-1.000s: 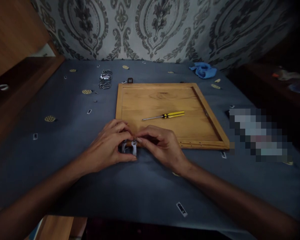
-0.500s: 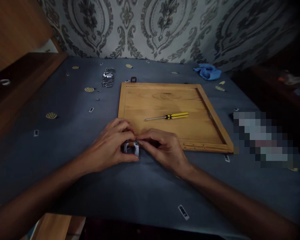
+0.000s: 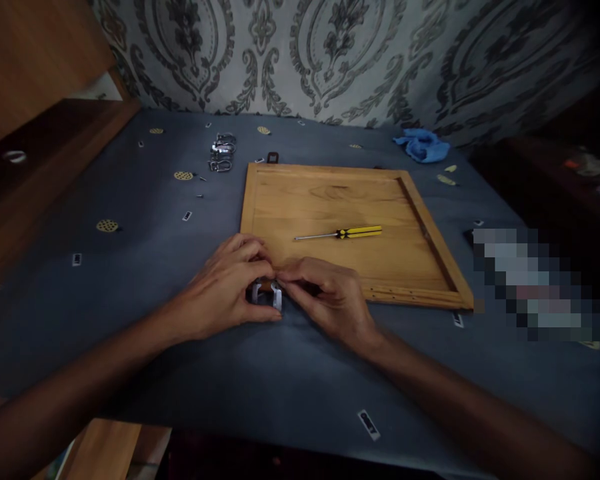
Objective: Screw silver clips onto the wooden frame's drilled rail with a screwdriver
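Little has changed at the metal fitting [image 3: 279, 300]; the handwork there seems unfinished.
It sits at the wooden panel's [image 3: 380, 193] eight o'clock, gripped by the left hand's [image 3: 230, 283] fingers. The right hand's [image 3: 330, 293] fingers stay pinched at its three-o'clock end, their contents hidden. The screwdriver [image 3: 343, 233] lies at two o'clock.

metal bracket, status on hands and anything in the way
Left hand holding metal bracket at near edge of wooden panel. Right hand pinching beside it, anything held hidden. Screwdriver lies on panel, apart from both hands.
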Tool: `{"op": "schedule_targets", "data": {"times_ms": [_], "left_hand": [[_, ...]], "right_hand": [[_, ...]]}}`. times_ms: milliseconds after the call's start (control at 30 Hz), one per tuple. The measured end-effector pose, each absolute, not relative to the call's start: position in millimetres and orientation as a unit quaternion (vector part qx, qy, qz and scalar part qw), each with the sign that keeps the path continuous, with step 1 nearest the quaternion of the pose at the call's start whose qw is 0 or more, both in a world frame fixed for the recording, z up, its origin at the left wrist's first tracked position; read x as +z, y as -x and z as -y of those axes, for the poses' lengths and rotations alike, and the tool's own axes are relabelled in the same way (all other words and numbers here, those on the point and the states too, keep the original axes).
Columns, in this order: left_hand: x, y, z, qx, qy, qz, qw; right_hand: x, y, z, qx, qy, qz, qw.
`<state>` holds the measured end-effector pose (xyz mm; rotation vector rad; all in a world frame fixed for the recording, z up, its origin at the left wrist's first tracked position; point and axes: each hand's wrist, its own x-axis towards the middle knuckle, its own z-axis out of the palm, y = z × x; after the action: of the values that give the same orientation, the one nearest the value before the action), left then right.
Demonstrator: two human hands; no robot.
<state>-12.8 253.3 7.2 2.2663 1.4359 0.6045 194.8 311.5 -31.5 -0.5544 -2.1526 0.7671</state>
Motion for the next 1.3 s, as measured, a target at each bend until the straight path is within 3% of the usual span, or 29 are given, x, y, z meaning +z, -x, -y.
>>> {"op": "schedule_targets", "data": {"times_ms": [633,867,1300], "left_hand": [[5.4,11.9,-253.3,0.222,-0.804,-0.517,0.195],[6.2,11.7,-253.3,0.223,-0.802,-0.520,0.192],[5.2,12.2,-252.3,0.219,-0.806,-0.518,0.185]], "right_hand": [[-25.6,-207.0,-306.5,0.235,0.232,0.867,0.373],[-19.6,-218.2,-306.4,0.107,0.139,0.922,0.345],[-19.1,-215.1,-310.5,0.010,0.099,0.946,0.308]]}}
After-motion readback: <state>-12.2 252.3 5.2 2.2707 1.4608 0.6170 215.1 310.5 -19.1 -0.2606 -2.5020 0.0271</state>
